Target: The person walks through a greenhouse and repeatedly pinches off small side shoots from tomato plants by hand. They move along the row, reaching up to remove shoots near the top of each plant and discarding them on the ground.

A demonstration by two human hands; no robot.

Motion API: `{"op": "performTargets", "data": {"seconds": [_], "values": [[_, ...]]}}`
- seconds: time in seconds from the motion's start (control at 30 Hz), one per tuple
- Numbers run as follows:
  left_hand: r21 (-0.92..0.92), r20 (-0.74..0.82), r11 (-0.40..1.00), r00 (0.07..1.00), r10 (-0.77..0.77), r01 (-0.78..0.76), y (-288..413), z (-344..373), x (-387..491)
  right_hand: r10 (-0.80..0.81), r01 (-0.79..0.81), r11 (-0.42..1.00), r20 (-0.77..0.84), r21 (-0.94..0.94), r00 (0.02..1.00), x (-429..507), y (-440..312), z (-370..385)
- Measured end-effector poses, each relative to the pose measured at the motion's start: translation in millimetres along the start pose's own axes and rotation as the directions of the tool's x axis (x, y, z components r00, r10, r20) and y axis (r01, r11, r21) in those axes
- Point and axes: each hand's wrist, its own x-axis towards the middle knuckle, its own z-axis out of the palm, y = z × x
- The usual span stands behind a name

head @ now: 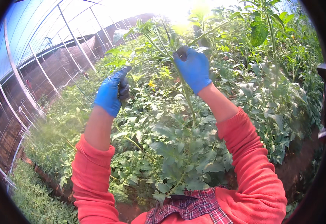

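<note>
In a blue glove with darkened fingertips, my right hand point(194, 68) pinches the upper part of a tomato plant's stem point(185, 89), just where leafy side branches fork off. To the left is my left hand point(111, 92), also in a blue glove, with its fingers curled and its index finger towards a leaf branch point(150, 58) of the same plant. Whether it holds anything is hidden by the fingers. Yellow tomato flowers point(151, 83) show between the hands, lower down. Broad green leaves point(177, 145) hang around the stem in front of my body.
Dense tomato plants point(252, 92) fill the greenhouse ahead and to the right. A taller stem point(273, 42) rises at the right. White support poles point(20, 67) and a brown wall point(5, 123) stand at the left. Bare soil point(294, 170) shows at lower right. Strong sunlight glares at the top.
</note>
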Motion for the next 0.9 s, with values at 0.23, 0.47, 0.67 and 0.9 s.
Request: {"op": "performTargets", "data": {"seconds": [0.23,0.47,0.67,0.9], "values": [[0.381,0.180,0.923,0.983,-0.020,-0.051,-24,3,111,-0.050,0.041,0.993,0.074,0.112,0.996,-20,6,0],[0.740,-0.143,0.671,0.985,0.093,0.044,-5,87,91,-0.357,0.357,0.934,0.191,0.037,0.914,-20,15,-21],[0.217,-0.205,0.976,0.976,0.076,-0.030,-10,89,85,-0.579,0.594,0.803,0.176,-0.049,0.796,-26,35,-21],[0.048,-0.072,0.987,0.985,0.158,-0.155,-19,77,81,-0.399,0.330,0.879,0.152,0.344,0.905,-25,9,-56]]}}
